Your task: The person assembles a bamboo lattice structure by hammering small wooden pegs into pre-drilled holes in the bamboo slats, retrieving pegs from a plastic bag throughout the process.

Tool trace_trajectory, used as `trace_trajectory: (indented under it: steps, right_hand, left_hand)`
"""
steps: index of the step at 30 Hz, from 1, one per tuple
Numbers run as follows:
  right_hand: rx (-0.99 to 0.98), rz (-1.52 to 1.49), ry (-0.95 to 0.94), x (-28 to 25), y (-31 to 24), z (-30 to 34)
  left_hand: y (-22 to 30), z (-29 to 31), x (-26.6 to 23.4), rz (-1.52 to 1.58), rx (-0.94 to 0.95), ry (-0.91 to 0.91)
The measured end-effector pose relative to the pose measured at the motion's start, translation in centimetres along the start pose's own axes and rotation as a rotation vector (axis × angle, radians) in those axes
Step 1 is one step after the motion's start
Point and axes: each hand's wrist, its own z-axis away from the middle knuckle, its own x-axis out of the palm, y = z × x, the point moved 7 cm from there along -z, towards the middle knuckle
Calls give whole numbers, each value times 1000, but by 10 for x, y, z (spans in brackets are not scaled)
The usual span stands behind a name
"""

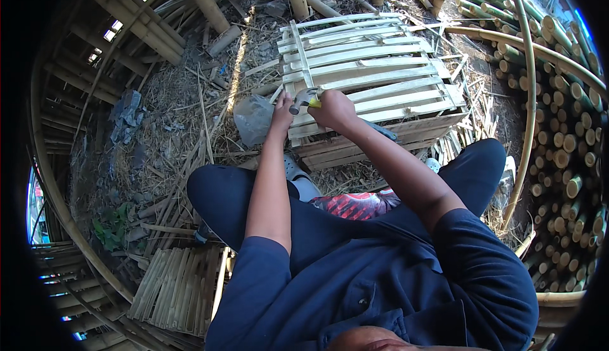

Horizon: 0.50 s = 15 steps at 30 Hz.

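A crate of pale bamboo slats (374, 72) lies in front of me on straw-covered ground. My right hand (335, 108) grips a hammer (304, 99) with a metal head and a yellow-green handle, held at the crate's near left edge. My left hand (283, 115) rests against that same edge, right beside the hammer head, fingers pinched together; what they hold is too small to tell. Both forearms reach forward from my dark blue shirt, over my knees.
A clear plastic bag (252, 119) lies left of the crate. A flat panel of bamboo slats (181, 291) sits by my left knee. Stacked bamboo poles (564, 154) fill the right side, and bent bamboo frames (127, 24) ring the far left.
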Motion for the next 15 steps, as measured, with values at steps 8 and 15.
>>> trace_trajectory:
  steps: [8, 15]
  right_hand:
    - [40, 63, 188, -51, 58, 15]
    - [254, 152, 553, -194, 203, 18]
  left_hand:
    - [-43, -49, -19, -44, 238, 90]
    - [-46, -50, -34, -77, 184, 21]
